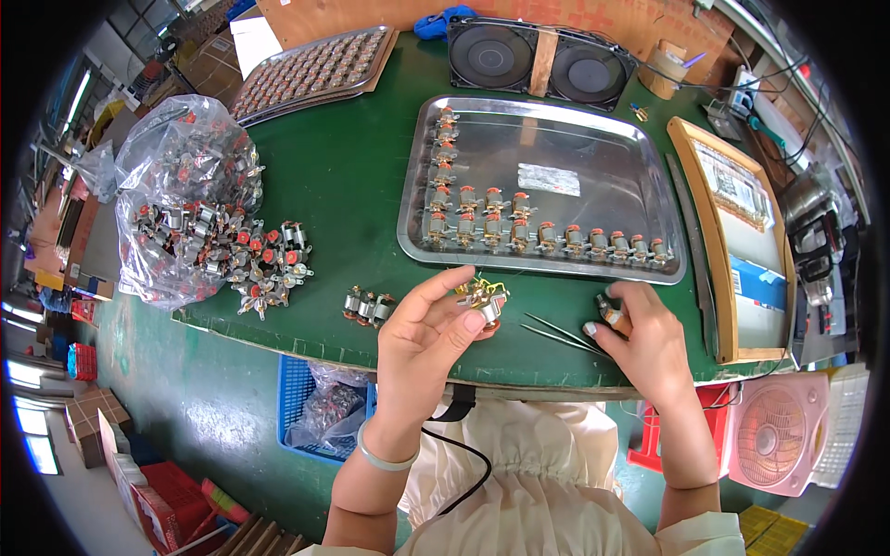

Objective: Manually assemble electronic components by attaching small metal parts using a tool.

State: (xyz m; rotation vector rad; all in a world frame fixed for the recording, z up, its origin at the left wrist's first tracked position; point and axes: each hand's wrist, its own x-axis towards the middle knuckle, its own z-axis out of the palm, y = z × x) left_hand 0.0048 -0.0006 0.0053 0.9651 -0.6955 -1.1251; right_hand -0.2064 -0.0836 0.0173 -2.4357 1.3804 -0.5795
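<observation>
**Left hand (413,343) pinches a small silver metal part with thin yellow strands (484,298)**

The grip of this hand is narrow: the thumb and the fingers hold the part above the near side of the green flat worktop (343,185). The right hand (654,343) closes its grip around a small black-and-amber object (614,317); whether it is lifted, I cannot tell. Thin pointed metal tweezers (556,332) lie just beside this hand.

Beyond the hands is a large rectangular silver metal tray (612,139), with similar parts standing along its left and near sides. A short row of silver cylindrical parts (369,308) is near the left hand. Farther left, a clear plastic bag (153,278) holds many parts, and a loose pile (264,259) lies at its opening.
</observation>
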